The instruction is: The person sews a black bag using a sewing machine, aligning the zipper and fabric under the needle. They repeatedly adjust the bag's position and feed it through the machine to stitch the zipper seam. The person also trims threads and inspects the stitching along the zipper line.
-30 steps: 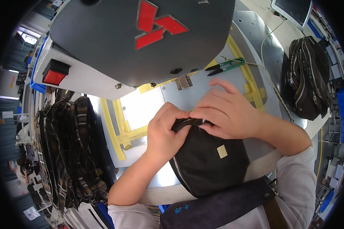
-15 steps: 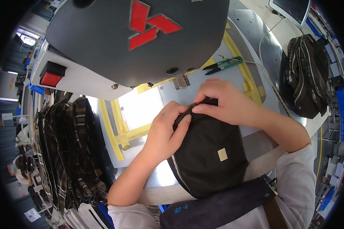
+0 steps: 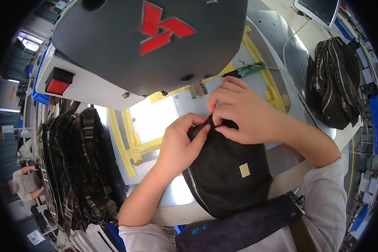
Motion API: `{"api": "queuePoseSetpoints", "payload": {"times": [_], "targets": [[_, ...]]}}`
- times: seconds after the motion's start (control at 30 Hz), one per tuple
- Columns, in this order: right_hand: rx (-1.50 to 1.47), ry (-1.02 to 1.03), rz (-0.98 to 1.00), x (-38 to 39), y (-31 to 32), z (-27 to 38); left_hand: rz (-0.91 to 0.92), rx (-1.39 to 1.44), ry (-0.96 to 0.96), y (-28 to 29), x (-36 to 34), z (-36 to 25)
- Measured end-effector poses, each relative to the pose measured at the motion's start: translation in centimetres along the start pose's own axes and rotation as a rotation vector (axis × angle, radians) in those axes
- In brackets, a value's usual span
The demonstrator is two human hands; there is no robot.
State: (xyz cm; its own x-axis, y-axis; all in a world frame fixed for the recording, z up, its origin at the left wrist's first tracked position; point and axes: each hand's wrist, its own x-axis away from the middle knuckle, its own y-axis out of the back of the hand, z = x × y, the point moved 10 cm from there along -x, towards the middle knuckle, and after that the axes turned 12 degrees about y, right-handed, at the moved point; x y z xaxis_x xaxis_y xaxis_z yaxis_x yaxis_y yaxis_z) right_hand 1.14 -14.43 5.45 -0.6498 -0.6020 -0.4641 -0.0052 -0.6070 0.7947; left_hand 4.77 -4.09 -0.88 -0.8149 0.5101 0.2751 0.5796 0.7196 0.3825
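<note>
Pinching the dark bag (image 3: 222, 185) by its far edge, the left hand (image 3: 180, 140) has its fingers pressed together; the right hand (image 3: 248, 115) nips it between fingertips just beside. It lies on the surface (image 3: 178, 195) before the grey machine (image 3: 189, 54).

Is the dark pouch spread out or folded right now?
Mostly spread: the dark pouch shows its broad face and pale patch; its top edge is gathered in the left hand and right hand.

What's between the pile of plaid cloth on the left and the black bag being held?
In the head view, yellow tape lies there, then the person's left forearm and left hand.
</note>
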Motion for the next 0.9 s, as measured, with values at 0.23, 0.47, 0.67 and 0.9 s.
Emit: {"api": "queuePoseSetpoints", "payload": {"times": [0.23, 0.47, 0.67, 0.9], "targets": [[-0.149, -0.108, -0.168, 0.7, 0.0, -1.5, -0.028, -0.044, -0.081, 0.1, 0.2, -0.6], [-0.328, -0.326, -0.156, 1.1, -0.8, -3.0, -0.059, -0.090, -0.075, 0.2, 0.3, -0.8], [-0.266, -0.102, -0.211, 0.6, 0.5, -0.9, -0.221, -0.144, -0.349, 1.0, 1.7, -3.3], [0.158, 0.341, -0.276, 0.9, 1.6, 5.1, -0.394, -0.206, -0.652, 1.6, 4.1, -5.2]]}}
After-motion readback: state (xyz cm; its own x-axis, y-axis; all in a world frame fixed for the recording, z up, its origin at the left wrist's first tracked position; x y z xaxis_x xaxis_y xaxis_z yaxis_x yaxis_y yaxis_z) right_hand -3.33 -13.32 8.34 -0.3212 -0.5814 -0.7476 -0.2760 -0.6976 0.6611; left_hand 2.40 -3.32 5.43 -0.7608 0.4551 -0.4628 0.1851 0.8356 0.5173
